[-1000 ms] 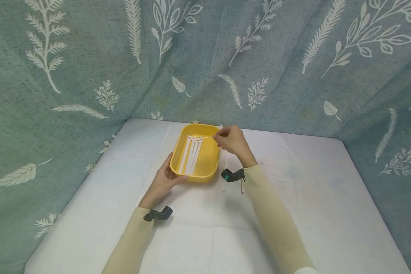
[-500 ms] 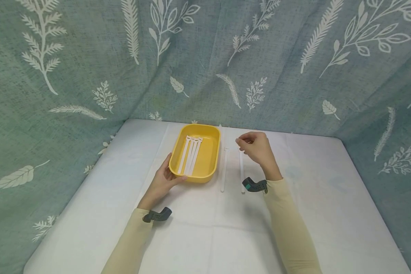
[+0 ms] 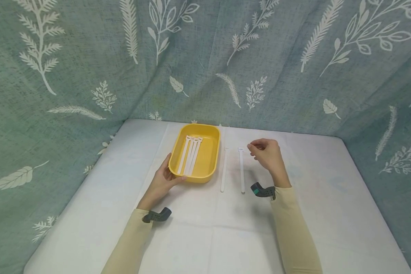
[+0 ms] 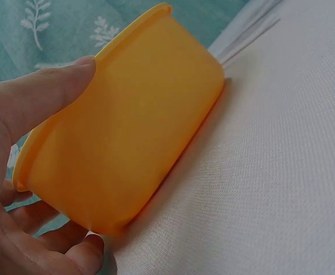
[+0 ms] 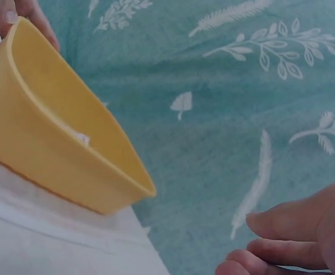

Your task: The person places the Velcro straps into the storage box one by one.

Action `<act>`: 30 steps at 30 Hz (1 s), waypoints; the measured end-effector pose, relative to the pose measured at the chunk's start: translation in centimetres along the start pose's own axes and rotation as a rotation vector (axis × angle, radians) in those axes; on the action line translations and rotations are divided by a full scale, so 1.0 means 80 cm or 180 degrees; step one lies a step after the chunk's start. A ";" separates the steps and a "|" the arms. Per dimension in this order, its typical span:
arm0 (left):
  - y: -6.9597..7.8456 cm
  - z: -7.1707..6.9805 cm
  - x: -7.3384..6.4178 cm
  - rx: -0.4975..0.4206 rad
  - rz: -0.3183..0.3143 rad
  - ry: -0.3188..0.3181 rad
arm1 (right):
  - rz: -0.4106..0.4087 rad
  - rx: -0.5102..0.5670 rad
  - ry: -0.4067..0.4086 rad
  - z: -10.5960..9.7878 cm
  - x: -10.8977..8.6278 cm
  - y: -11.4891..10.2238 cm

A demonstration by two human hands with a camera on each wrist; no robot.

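In the head view my left hand (image 3: 161, 186) grips the near left corner of a yellow tray (image 3: 210, 173), thumb on the rim. The left wrist view shows the thumb over the tray's rim (image 4: 136, 24) and the fingers curled beneath its corner. Several white cable straps (image 3: 191, 156) with wider slotted heads lie side by side in the tray's left half. Two more straps, one nearer the tray (image 3: 224, 171) and one further right (image 3: 241, 171), lie on the cloth. My right hand (image 3: 268, 155) hovers right of them, thumb and fingers curled close together; I cannot tell whether it holds anything.
A white cloth (image 3: 314, 205) covers the table. Behind it and along both sides hangs a green curtain (image 3: 198, 102) with white leaf prints. Dark camera bands sit on the left wrist (image 3: 157, 215) and right wrist (image 3: 263, 191).
My right hand has moved from over the tray's right rim to the right, past both straps on the cloth, uncovering them. The left hand and tray stay in place.
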State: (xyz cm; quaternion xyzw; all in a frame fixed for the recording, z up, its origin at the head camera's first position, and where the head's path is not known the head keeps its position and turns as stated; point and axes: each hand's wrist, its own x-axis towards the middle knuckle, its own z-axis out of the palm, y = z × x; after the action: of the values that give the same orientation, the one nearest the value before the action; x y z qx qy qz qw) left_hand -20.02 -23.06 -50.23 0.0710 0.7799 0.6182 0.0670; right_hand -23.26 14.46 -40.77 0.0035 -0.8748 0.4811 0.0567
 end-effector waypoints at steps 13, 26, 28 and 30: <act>0.001 0.002 0.001 -0.0012 -0.0025 0.0015 | 0.0319 -0.0086 0.0039 0.005 0.002 0.031; 0.007 0.002 0.000 0.0038 -0.0011 0.0009 | 0.0621 -0.0190 -0.0134 0.023 0.011 0.062; 0.007 0.002 -0.001 0.0019 -0.0006 0.0003 | 0.0707 -0.0202 -0.0179 0.026 0.012 0.064; 0.006 0.002 -0.001 0.0010 -0.0012 0.0000 | 0.0787 -0.0207 -0.0206 0.029 0.012 0.066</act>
State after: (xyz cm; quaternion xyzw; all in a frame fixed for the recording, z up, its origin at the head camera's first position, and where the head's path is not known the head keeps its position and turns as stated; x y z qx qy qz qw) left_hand -19.88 -22.82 -49.80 0.0697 0.7810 0.6168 0.0680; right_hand -24.77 15.38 -46.38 -0.0907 -0.8851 0.4555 -0.0313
